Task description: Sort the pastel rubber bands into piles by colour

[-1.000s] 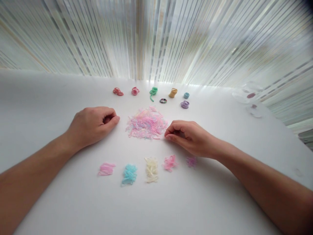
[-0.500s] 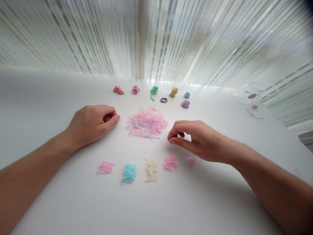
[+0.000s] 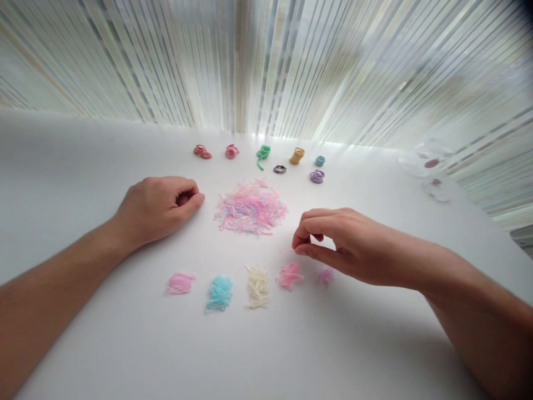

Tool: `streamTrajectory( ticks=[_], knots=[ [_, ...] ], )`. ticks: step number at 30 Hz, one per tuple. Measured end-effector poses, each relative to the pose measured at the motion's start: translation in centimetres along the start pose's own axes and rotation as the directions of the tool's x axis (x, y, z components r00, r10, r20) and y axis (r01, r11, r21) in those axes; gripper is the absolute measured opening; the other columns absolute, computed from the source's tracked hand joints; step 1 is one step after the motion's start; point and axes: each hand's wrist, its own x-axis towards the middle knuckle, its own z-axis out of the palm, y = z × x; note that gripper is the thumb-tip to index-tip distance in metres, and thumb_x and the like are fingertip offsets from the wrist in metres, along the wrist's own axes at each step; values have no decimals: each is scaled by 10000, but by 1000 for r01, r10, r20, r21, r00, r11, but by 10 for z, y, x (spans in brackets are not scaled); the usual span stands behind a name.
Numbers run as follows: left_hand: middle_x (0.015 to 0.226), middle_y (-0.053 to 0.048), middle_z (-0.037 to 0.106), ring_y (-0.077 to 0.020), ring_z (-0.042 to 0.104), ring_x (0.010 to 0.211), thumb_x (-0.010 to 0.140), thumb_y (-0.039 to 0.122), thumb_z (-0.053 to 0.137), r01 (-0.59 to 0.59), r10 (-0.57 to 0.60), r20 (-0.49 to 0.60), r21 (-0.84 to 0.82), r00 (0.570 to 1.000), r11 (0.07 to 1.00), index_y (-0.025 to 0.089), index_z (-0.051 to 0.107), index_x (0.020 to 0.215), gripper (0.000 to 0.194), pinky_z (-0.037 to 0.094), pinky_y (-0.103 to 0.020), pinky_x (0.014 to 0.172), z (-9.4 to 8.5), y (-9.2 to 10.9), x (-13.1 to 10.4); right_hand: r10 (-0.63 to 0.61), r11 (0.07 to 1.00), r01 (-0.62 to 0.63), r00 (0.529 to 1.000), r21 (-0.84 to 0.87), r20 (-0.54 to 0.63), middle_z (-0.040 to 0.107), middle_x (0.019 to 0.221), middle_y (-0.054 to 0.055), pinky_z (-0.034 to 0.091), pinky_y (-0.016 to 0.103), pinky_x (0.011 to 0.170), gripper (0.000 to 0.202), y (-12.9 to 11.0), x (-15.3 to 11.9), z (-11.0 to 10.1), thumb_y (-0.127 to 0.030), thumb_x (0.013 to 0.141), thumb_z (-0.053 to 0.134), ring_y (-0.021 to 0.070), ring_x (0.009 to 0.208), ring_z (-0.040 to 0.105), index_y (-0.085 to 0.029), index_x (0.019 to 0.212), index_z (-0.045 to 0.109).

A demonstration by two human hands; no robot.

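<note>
My right hand (image 3: 333, 239) pinches a thin, pale pink elastic band between thumb and forefinger, just above the coral-pink pile of bands (image 3: 290, 276). The band is faint and blurred. Closed in a loose fist, my left hand (image 3: 162, 203) rests on the table, left of the big mixed heap of pastel bands (image 3: 252, 208); nothing shows in it. Along the near side lie sorted piles: pink bands (image 3: 180, 283), blue bands (image 3: 219, 293), cream bands (image 3: 258, 287) and a small lilac pile (image 3: 325, 275) below my right hand.
Behind the heap stand coiled elastics: red (image 3: 201, 151), pink (image 3: 232, 151), green (image 3: 263, 153), yellow (image 3: 297, 155), blue (image 3: 320, 160) and purple (image 3: 317, 176). A beaded ring (image 3: 280, 169) lies among them. Clear plastic pieces (image 3: 431, 163) sit at the right, before a string curtain (image 3: 250, 66).
My right hand has moved slightly right and toward me, away from the mixed heap, with the pink band in its pinch. My left hand has stayed in place.
</note>
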Motion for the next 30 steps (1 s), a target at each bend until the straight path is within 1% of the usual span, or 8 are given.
streamTrajectory(
  ticks=[2, 6, 12, 22, 30],
  knots=[
    [787, -40, 706, -207, 592, 729, 914, 539, 441, -5, 5, -3, -4, 1000, 1000, 233, 676, 815, 398, 359, -336, 678, 0, 0, 0, 28, 1000, -28, 999, -6, 34, 761, 944, 40, 476, 295, 718, 161, -3, -1, -2, -254, 1050, 596, 175, 813, 685, -212, 948, 714],
    [782, -42, 709, -210, 593, 727, 913, 539, 447, -2, 2, -8, -8, 1000, 1000, 235, 676, 813, 394, 358, -336, 670, -1, 0, 0, 69, 998, -68, 994, -7, 88, 774, 951, 56, 487, 306, 719, 173, -6, 0, -4, -232, 1036, 590, 195, 830, 700, -212, 938, 731],
    [795, -46, 715, -214, 601, 742, 909, 539, 446, 6, -6, 2, -4, 1000, 1000, 232, 690, 826, 401, 355, -335, 680, -1, 1, 0, 80, 997, -80, 989, -8, 124, 776, 931, 51, 485, 296, 719, 180, -8, -1, -2, -198, 1022, 590, 189, 819, 689, -206, 937, 748],
    [762, -32, 689, -194, 576, 708, 904, 536, 458, -6, 6, -9, -24, 1000, 1000, 231, 660, 798, 381, 355, -331, 675, 0, -2, 0, 106, 994, -104, 985, -15, 137, 782, 924, 44, 484, 291, 706, 184, -8, 0, -1, -180, 1001, 599, 183, 796, 678, -205, 945, 772],
    [753, -22, 666, -179, 544, 704, 919, 526, 467, -23, 22, -11, -39, 1000, 999, 215, 657, 811, 380, 348, -341, 684, -1, 1, -1, 140, 990, -137, 978, -31, 152, 783, 899, 45, 479, 300, 689, 190, -9, 1, 0, -178, 987, 603, 192, 775, 675, -212, 925, 779]
  ],
)
